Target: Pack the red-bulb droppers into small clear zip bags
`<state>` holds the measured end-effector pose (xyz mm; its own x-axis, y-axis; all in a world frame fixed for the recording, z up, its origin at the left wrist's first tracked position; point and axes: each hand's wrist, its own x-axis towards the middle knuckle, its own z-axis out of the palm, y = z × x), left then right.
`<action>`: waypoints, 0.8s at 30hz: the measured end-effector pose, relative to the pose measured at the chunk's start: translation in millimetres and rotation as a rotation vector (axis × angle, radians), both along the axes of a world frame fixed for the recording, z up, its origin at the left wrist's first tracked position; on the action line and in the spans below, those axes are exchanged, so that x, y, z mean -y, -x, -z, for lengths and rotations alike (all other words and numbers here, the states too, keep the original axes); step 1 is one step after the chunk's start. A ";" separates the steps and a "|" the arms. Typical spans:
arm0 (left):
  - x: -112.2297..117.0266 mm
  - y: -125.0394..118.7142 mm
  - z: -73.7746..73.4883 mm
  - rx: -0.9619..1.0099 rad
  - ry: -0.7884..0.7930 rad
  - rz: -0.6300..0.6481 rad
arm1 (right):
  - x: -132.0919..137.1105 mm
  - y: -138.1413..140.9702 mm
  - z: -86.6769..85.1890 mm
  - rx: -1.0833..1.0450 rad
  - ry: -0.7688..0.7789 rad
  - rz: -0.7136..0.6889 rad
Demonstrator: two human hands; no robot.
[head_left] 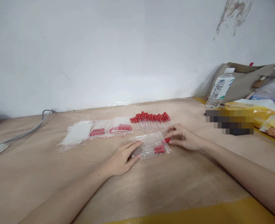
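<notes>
A clear plastic zip bag (146, 143) lies flat in front of me, with a few red-bulbed droppers (159, 149) inside. My left hand (124, 157) holds the bag's left end, fingers over the top and thumb along the near edge. At the bag's right end, my right hand (183, 137) pinches the red bulb of another dropper (167, 140); its thin stem points left into the bag. Just behind, a row of loose droppers (151, 117) lies side by side, red bulbs away from me. Whether the right hand's other fingers touch the bag's edge, I cannot tell.
Left of the row lie filled bags (122, 127) and a stack of whitish flat bags (78, 133). A grey cable (32, 128) runs along the left. At the right stand a water bottle (220, 88), a beige bag (242, 77) and a yellow tissue pack (268, 118). A wall closes the back.
</notes>
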<state>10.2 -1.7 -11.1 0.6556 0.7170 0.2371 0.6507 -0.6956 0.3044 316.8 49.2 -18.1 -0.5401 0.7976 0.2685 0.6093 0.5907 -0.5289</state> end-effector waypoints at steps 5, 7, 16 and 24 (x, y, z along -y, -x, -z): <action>-0.2 -0.4 -0.4 -0.011 0.000 -0.008 | 1.0 22.9 10.7 -0.195 0.056 -0.006; -0.3 -0.2 -0.2 -0.007 0.000 -0.009 | 1.2 30.3 15.4 -0.285 0.083 0.051; -2.9 0.7 1.7 -0.038 0.017 0.016 | -13.4 2.8 1.9 -0.191 0.031 0.456; -3.0 2.7 3.5 -0.025 0.013 0.029 | -86.3 9.2 -17.1 -0.132 -0.017 0.902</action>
